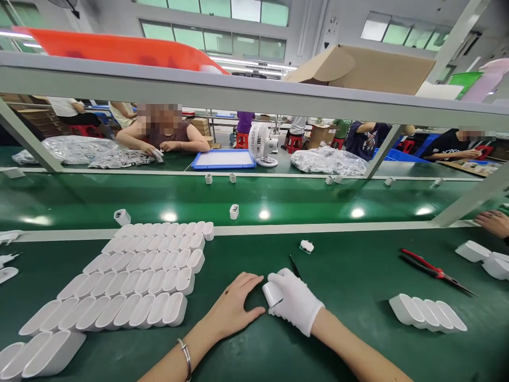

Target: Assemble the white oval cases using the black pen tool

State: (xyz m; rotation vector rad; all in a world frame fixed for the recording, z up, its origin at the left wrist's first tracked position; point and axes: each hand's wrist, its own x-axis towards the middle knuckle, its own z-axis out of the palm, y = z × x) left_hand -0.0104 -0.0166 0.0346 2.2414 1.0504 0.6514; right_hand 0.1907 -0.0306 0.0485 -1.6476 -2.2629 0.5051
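Observation:
My right hand [296,301], in a white glove, is closed on a white plastic housing [272,295] low over the green bench. A dark slender tool [294,266] shows just beyond the glove; whether the hand touches it cannot be seen. My left hand [238,302], bare with a bracelet at the wrist, is open beside the housing, fingers stretched and thumb apart. To its left stand rows of white oval housings [131,286], their hollow sides up. A small white part with a green edge [306,246] lies beyond my right hand.
Red-and-black pliers [437,271] and a short row of white housings [427,313] lie at right. Another person's hand [493,223] is at the right edge. Small white pieces [234,211] sit on the green belt [294,199] behind a pale rail. A shelf beam [254,87] crosses above.

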